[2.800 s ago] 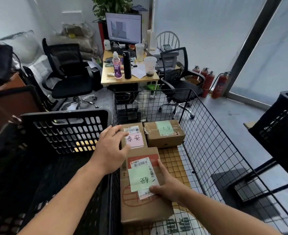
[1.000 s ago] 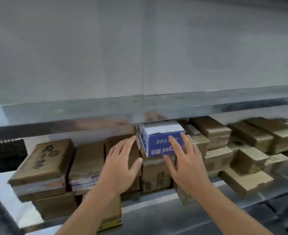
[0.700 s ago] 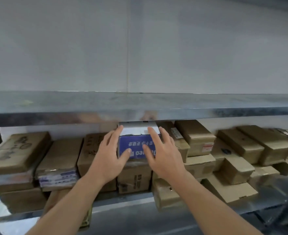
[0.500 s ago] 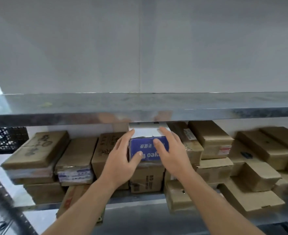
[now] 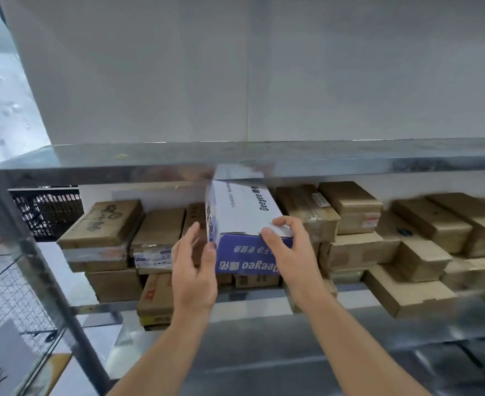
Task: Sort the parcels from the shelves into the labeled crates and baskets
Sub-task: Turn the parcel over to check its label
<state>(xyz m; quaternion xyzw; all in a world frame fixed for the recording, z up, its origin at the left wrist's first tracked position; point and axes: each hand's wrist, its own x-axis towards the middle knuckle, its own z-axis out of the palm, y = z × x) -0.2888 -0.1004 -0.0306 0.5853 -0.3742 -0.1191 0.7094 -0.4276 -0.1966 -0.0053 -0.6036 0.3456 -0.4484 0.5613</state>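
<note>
A white and blue parcel (image 5: 242,215) juts out of the middle shelf, its front end drawn towards me over the brown boxes. My right hand (image 5: 288,252) grips its front right corner, thumb on the blue face and fingers over the top edge. My left hand (image 5: 194,267) holds the front left corner, thumb on the blue face and fingers along the side. Stacked brown cardboard parcels (image 5: 107,227) fill the shelf on both sides, with more brown parcels (image 5: 424,238) to the right.
A metal shelf board (image 5: 349,158) runs just above the parcel. A metal upright post (image 5: 44,270) stands at the left. A wire mesh cage (image 5: 9,295) is at lower left and a black plastic crate (image 5: 49,210) sits behind the shelf.
I turned from the wire cage to the shelf. Both hands reached the white and blue parcel, took hold of its front, and have now pulled it outward and tilted it.
</note>
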